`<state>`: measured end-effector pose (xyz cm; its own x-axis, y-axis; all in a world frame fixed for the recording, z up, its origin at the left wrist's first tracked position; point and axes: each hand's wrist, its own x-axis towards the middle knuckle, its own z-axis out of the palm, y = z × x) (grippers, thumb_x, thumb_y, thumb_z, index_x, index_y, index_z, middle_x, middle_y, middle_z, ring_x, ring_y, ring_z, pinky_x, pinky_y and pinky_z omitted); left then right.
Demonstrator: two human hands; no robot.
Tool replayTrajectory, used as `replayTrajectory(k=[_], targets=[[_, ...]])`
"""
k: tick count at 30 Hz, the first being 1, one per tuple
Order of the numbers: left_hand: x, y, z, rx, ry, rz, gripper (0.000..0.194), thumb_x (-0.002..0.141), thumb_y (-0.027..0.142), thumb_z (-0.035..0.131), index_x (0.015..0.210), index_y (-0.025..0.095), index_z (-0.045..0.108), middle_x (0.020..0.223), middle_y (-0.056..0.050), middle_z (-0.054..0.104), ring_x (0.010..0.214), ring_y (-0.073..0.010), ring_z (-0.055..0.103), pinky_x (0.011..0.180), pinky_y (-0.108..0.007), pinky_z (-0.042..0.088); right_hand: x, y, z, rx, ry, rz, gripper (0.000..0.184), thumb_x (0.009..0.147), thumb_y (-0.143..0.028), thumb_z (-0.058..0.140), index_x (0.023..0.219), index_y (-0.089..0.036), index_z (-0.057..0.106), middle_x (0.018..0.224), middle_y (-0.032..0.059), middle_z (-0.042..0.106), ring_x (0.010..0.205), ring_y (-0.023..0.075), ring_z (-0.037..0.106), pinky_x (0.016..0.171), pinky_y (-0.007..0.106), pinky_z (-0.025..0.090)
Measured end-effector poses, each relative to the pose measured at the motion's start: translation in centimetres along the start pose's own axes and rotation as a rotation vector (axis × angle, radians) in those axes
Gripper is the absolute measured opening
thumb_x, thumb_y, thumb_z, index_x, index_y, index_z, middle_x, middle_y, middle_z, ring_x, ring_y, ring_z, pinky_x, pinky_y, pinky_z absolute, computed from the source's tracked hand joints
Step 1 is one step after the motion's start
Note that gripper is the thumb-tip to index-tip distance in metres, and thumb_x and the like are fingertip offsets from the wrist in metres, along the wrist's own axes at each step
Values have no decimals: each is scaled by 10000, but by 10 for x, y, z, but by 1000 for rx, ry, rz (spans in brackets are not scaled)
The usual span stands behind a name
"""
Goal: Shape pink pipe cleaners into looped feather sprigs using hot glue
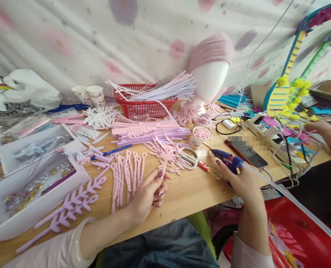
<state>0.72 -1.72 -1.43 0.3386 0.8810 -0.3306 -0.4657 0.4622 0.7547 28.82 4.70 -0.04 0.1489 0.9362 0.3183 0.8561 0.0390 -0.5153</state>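
Note:
Low over the front part of the table, my left hand (153, 188) pinches a short pink pipe cleaner piece (164, 167) that points up and away from me. My right hand (245, 182) is closed around a blue hot glue gun (225, 158), its nozzle facing up and left. A long clear glue stick (288, 195) runs out of its back toward the lower right. Beside my left hand lie several looped, twisted pink pipe cleaner strips (128, 171). A pile of short pink pieces (165, 152) and scissors (188, 159) lie just beyond.
A red basket (145, 108) of pipe cleaners stands behind flat pink and purple bundles. Leafy purple stems (67, 212) and white boxes (37, 190) are at left. A paper cup (198, 137), a phone (248, 152), and power strips with cables (280, 145) are right. Another person's hand (320, 128) rests far right.

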Motion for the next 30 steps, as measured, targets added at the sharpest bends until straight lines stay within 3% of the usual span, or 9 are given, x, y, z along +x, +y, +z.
replayTrajectory(k=[4,7,9,13,17,23,30], targets=[[1,0,1,3,-4,30,166,907,362,485,871,201,480,592,80,393,422,-32,179,423,-180,146,-2,-5,2,49,74,17,309,772,-447,632,887,-183,743,779,93,739,712,273,643,601,342,451],[-1,1,3,37,-4,36,160,916,373,468,887,216,464,582,85,397,413,-35,177,425,-183,145,-12,-9,-2,135,166,123,316,766,-466,658,835,-170,745,718,88,723,613,245,620,497,316,426],[-1,2,4,53,5,27,166,915,391,467,897,226,455,560,95,365,406,-39,160,423,-185,129,-23,-17,-6,245,161,155,305,775,-469,657,772,-174,734,691,77,710,566,219,603,447,293,410],[-2,3,6,64,28,15,175,907,402,483,902,232,440,559,100,345,409,-42,171,428,-184,136,-47,-42,-4,505,-35,-58,229,817,-399,639,730,-198,704,736,65,704,659,222,642,584,320,489],[-1,2,6,66,31,28,157,903,375,490,918,231,428,581,96,404,411,-29,204,446,-181,171,-60,-66,9,617,-189,-272,176,839,-342,616,758,-204,691,753,61,679,732,234,635,667,353,478],[-1,1,5,48,19,47,207,877,400,534,929,231,426,604,89,452,409,-22,253,451,-183,193,-62,-83,23,554,-181,-345,226,827,-330,629,640,-205,604,580,-1,510,576,170,495,543,303,380],[0,1,5,39,7,35,207,877,409,542,924,235,439,608,86,460,410,-25,267,446,-185,195,-63,-84,25,531,-176,-360,256,828,-314,620,618,-214,514,567,-16,454,563,162,448,546,303,338]])
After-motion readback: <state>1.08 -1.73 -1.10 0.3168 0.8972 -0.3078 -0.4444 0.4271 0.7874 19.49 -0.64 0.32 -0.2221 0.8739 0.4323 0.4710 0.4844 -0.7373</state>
